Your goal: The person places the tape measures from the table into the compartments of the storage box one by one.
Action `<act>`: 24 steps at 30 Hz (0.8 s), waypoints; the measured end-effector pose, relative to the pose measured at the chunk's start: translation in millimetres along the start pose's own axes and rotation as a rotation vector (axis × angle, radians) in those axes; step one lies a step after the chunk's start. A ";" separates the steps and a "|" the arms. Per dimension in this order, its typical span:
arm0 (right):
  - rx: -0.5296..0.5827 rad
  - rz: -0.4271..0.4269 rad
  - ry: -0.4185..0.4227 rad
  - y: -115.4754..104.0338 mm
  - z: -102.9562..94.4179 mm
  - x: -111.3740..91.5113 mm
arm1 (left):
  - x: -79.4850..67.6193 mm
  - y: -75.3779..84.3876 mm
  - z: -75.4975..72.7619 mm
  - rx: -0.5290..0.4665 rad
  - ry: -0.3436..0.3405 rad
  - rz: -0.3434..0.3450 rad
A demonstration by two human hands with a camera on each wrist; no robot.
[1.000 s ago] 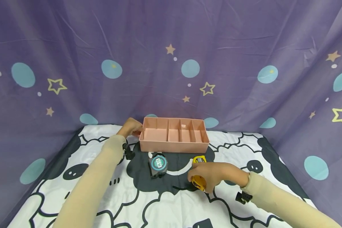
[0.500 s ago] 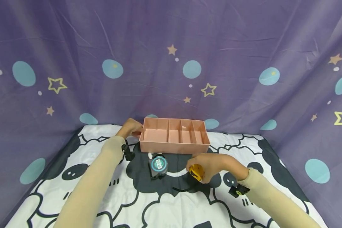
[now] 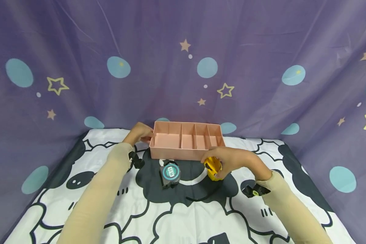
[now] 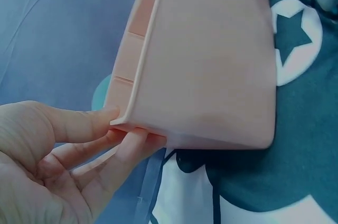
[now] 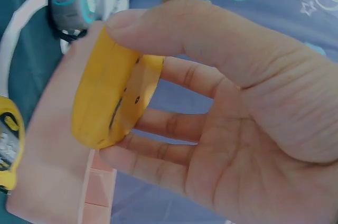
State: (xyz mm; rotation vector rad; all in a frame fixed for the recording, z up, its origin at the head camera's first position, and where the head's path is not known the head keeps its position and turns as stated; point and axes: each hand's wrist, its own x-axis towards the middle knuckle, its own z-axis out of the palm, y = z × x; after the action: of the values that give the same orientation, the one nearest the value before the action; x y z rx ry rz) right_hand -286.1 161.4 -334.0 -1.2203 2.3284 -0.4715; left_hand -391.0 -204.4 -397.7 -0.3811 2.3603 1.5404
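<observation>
Near front right of the pink box (image 3: 174, 153): yellow tape measure (image 5: 103, 94) held.
Tape pinched by fingers of the right hand (image 5: 237, 113); box's left end pinched by the left hand (image 3: 139, 131).

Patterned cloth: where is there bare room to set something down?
Bare: near middle, between left sleeve and right sleeve; also right of the pink tray, beyond the right hand. Crowded: the tray's front, with a grey tape measure, a held yellow tape measure and another yellow one.
</observation>
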 end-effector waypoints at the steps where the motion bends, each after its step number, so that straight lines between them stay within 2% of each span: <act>1: 0.004 -0.007 0.013 1.2 -5.1 -0.6 | 0.7 1.6 -1.2 -0.007 0.000 0.011; 7: 0.005 -0.007 0.107 6.7 -29.3 -8.0 | 6.0 4.9 -6.1 -0.043 -0.035 0.036; 12: 0.010 -0.043 0.155 8.5 -38.4 -15.5 | 5.6 -4.1 -4.9 -0.042 -0.049 0.038; 17: -0.005 -0.075 0.214 6.9 -48.4 -22.6 | 2.2 -16.3 -4.3 -0.108 -0.048 0.056; 21: 0.013 -0.071 0.250 3.3 -55.4 -27.4 | 0.7 -22.7 -1.8 -0.184 -0.021 0.074; 24: 0.028 -0.067 0.271 2.9 -59.0 -29.6 | -0.7 -24.5 0.1 -0.194 0.003 0.101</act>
State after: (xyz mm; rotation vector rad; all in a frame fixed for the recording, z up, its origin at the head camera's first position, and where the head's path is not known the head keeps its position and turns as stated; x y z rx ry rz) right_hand -305.6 192.6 -279.3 -1.2940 2.4985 -0.7303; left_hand -381.1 -213.9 -418.1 -0.3112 2.2702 1.8232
